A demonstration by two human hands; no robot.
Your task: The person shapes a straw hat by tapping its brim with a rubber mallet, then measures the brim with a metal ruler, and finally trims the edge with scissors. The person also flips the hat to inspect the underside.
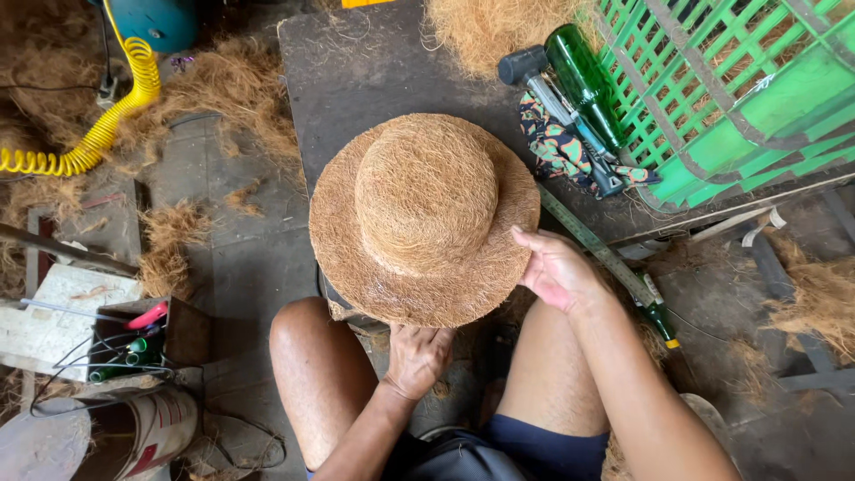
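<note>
I hold a round, wide-brimmed hat of brown coconut fibre over my knees, its flat-topped crown facing up at me. My left hand is under the near edge of the brim, fingers tucked beneath it and closed on the brim from below. My right hand takes the brim on its right side, thumb on top and fingers curled under, so that grip is closed on the hat too. The hat sits partly over the dark grey flat worktop in front of me, its far edge above that surface.

Beyond the hat, on the worktop, lies a dark green glass bottle beside a black-headed mallet, both resting on a patterned cloth. To their right stands a bright green plastic crate, tilted. A long metal ruler runs slantwise just past my right hand. A heap of loose brown fibre lies at the far end of the worktop, with more strewn on the floor to my left, near a coiled yellow air hose. By my left knee is a small dark box of pens and tools
</note>
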